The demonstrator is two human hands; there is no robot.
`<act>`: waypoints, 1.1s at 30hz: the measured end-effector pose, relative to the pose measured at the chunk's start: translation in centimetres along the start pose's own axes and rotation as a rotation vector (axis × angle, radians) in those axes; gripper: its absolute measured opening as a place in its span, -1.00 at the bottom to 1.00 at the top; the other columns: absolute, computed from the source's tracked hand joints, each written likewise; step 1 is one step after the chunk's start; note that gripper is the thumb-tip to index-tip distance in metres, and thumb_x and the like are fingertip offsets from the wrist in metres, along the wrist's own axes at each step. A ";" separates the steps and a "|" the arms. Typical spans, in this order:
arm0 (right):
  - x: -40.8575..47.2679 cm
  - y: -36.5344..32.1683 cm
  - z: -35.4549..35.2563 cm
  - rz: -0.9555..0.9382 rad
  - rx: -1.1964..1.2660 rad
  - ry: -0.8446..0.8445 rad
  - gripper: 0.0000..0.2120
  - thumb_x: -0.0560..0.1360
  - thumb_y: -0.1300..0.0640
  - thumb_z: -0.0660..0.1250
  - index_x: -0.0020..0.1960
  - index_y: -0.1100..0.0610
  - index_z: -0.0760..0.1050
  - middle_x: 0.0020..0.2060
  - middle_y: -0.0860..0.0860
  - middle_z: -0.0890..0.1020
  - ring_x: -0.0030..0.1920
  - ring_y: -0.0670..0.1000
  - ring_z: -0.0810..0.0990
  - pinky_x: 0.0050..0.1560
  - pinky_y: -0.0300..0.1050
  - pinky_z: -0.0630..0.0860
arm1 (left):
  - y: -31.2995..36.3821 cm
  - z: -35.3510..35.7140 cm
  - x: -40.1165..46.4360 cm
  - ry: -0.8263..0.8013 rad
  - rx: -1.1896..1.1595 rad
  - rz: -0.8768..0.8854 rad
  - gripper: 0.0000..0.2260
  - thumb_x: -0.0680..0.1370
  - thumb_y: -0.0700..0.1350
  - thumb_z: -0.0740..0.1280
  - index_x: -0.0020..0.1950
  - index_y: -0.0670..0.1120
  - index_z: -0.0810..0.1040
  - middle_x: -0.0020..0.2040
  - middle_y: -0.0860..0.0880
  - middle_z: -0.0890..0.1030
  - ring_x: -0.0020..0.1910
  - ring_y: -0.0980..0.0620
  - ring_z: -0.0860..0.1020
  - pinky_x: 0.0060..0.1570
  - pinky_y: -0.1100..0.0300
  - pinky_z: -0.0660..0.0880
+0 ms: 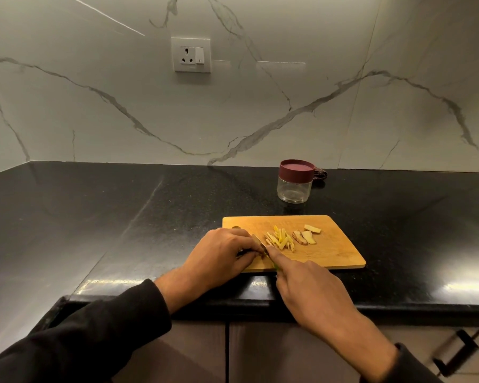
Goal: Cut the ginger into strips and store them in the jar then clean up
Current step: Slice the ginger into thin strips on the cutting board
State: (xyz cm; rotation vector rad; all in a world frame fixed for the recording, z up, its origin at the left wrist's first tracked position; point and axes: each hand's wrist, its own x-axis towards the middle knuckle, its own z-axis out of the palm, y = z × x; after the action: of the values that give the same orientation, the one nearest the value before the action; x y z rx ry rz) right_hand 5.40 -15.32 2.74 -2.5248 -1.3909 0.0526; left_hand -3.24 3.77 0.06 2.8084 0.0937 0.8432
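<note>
A single head-worn camera looks forward and down from above the counter's (122, 217) front edge, close over the cutting board (329, 250), facing the marble wall (233, 106) behind; wide-angle, no second view.

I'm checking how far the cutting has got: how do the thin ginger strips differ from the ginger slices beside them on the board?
The ginger strips are thin, pale yellow sticks in a loose bunch next to the knife blade; the ginger slices are broader, flat pieces with brown skin edges, not yet cut into strips. The strips lie nearer the left hand; the slices lie farther right. Both rest on the wooden cutting board.
</note>
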 end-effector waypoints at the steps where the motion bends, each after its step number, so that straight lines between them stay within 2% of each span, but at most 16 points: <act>1: 0.0 0.0 0.0 0.000 0.001 0.001 -0.46 0.70 -0.02 0.02 0.61 -0.24 -0.09 -0.19 -0.07 0.43 -0.14 -0.03 0.42 -0.12 -0.05 0.40 | 0.0 0.0 0.0 0.002 0.003 0.001 -0.84 0.58 -0.01 0.38 0.11 0.09 0.72 0.05 0.16 0.69 -0.03 0.22 0.63 -0.04 0.19 0.61; 5: -0.1 0.0 0.0 -0.010 0.005 0.007 -0.46 0.70 -0.03 0.02 0.61 -0.25 -0.11 -0.21 -0.08 0.43 -0.15 -0.04 0.42 -0.13 -0.05 0.40 | 0.1 0.1 -0.1 0.007 0.020 0.008 -0.83 0.59 -0.01 0.37 0.11 0.09 0.72 0.09 0.17 0.67 0.01 0.22 0.62 -0.03 0.19 0.60; 9: 0.0 0.1 0.0 -0.013 0.006 0.015 -0.46 0.70 -0.04 0.02 0.60 -0.26 -0.11 -0.19 -0.08 0.45 -0.15 -0.04 0.43 -0.15 -0.08 0.39 | 0.0 0.1 -0.1 0.014 0.031 0.008 -0.83 0.58 0.00 0.36 0.10 0.09 0.72 0.08 0.17 0.67 -0.01 0.20 0.63 -0.07 0.17 0.61; 17: -0.1 -0.1 0.0 -0.016 0.015 0.016 -0.46 0.70 -0.02 0.02 0.61 -0.24 -0.09 -0.21 -0.08 0.45 -0.18 -0.06 0.42 -0.17 -0.07 0.37 | 0.0 0.1 0.0 0.017 0.012 -0.029 -0.84 0.57 0.02 0.38 0.08 0.11 0.73 0.02 0.19 0.67 -0.07 0.22 0.62 -0.10 0.24 0.58; 26: -1.9 0.4 0.0 -0.019 -0.014 0.010 -0.43 0.70 -0.01 0.01 0.60 -0.26 -0.17 -0.16 -0.07 0.46 -0.14 -0.02 0.41 -0.17 -0.08 0.32 | -0.1 0.3 0.0 0.022 0.004 -0.047 -0.87 0.56 0.00 0.42 0.07 0.13 0.73 0.01 0.21 0.67 -0.10 0.22 0.63 -0.12 0.22 0.59; 33: -3.6 0.5 -0.4 0.009 -0.125 -0.056 -0.43 0.71 -0.01 -0.02 0.57 -0.33 -0.26 -0.27 -0.05 0.33 -0.21 0.04 0.34 -0.26 -0.03 0.27 | 0.1 0.0 0.1 0.028 -0.001 -0.035 -0.88 0.55 -0.03 0.43 0.05 0.11 0.73 0.00 0.20 0.68 -0.10 0.23 0.62 -0.12 0.27 0.58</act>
State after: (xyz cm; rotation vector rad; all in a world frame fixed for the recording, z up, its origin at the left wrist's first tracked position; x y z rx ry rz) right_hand 3.90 -18.65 2.70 -2.6504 -1.4459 0.0393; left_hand -3.15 3.73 0.11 2.7864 0.1465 0.8744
